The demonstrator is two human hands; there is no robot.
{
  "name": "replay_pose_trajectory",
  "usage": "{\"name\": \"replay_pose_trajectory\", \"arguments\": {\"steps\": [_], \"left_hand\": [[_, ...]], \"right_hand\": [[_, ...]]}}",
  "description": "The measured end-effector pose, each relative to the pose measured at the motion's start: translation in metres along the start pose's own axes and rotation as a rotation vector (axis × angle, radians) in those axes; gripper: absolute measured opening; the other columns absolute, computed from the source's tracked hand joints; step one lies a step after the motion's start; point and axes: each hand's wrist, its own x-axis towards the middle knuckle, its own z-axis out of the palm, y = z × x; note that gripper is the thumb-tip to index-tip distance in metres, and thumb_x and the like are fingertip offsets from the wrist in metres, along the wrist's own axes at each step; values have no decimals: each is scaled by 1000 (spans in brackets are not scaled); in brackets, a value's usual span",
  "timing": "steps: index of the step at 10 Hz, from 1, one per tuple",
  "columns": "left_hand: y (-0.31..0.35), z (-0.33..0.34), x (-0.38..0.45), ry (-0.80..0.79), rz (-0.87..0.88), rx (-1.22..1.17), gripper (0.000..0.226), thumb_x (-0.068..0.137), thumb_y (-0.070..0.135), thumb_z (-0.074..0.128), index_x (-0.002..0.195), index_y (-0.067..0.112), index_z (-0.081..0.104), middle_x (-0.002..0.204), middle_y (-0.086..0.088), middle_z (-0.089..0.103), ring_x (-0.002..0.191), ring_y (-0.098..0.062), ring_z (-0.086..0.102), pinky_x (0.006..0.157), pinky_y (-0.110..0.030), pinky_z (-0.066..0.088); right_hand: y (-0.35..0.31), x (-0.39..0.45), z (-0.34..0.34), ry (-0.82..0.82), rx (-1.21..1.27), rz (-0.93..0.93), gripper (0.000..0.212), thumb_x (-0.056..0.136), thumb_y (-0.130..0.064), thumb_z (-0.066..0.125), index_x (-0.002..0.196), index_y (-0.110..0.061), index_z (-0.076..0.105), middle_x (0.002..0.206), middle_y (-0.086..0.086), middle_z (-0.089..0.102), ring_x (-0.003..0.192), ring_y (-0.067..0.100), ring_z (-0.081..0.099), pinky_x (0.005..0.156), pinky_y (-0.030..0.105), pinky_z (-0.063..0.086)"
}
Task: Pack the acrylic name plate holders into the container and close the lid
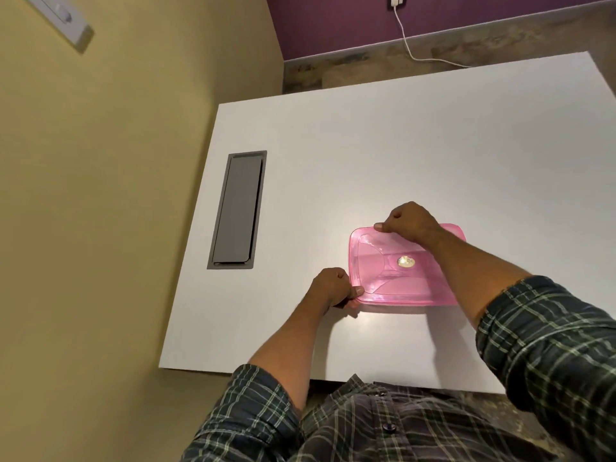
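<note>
no readable text, small round sticker on pink lid illegible

We look down on a white table whose top fills most of the view. Set into it near its left edge is a long grey cable hatch with a darker frame, lying flush with the surface. To the left we see a pale yellow-olive wall, and high on it a white switch plate seen at a slant. Beyond the table's far edge runs a purple wall carrying a small socket, from which a white cable drops and trails along the mottled brown stone floor. Soft light glares off the tabletop.
</note>
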Motion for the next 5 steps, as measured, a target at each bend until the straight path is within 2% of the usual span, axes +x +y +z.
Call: {"name": "replay_pose_trajectory", "arguments": {"steps": [1, 2, 3, 4, 5], "left_hand": [[6, -3, -3, -18, -9, 44, 30, 86, 20, 76, 78, 9, 50, 105, -32, 70, 78, -30, 58, 79, -48, 52], [11, -8, -8, -74, -23, 73, 34, 87, 20, 77, 72, 9, 48, 106, -35, 69, 75, -30, 53, 71, -41, 44], [24, -16, -7, -100, -24, 237, 31, 83, 27, 80, 80, 6, 58, 95, -25, 71, 76, -29, 58, 79, -41, 54], [37, -17, -5, -76, -7, 420, 43, 79, 36, 81, 102, 4, 63, 100, -14, 68, 83, -28, 61, 82, -36, 54], [50, -11, 4, 224, 199, 604, 55, 77, 43, 70, 119, 10, 58, 118, -7, 62, 110, -28, 60, 90, -38, 52]], "right_hand": [[-1, -1, -2, -11, -6, -28, 35, 76, -46, 82, 79, -12, 75, 86, 2, 73, 89, 26, 66, 74, 35, 48], [2, -4, -6, -55, 24, -42, 34, 78, -46, 81, 83, -13, 77, 93, 3, 74, 94, 25, 66, 75, 33, 46], [5, -7, -4, 37, -28, -138, 35, 84, -49, 74, 106, -22, 77, 113, 0, 72, 107, 20, 63, 91, 36, 49], [15, -18, -5, 244, -88, -219, 39, 90, -49, 68, 120, -24, 72, 126, -1, 68, 119, 22, 60, 102, 38, 46], [48, -34, -11, 490, -433, -372, 45, 99, -43, 56, 135, -17, 63, 140, 4, 61, 133, 25, 52, 107, 39, 39]]}}
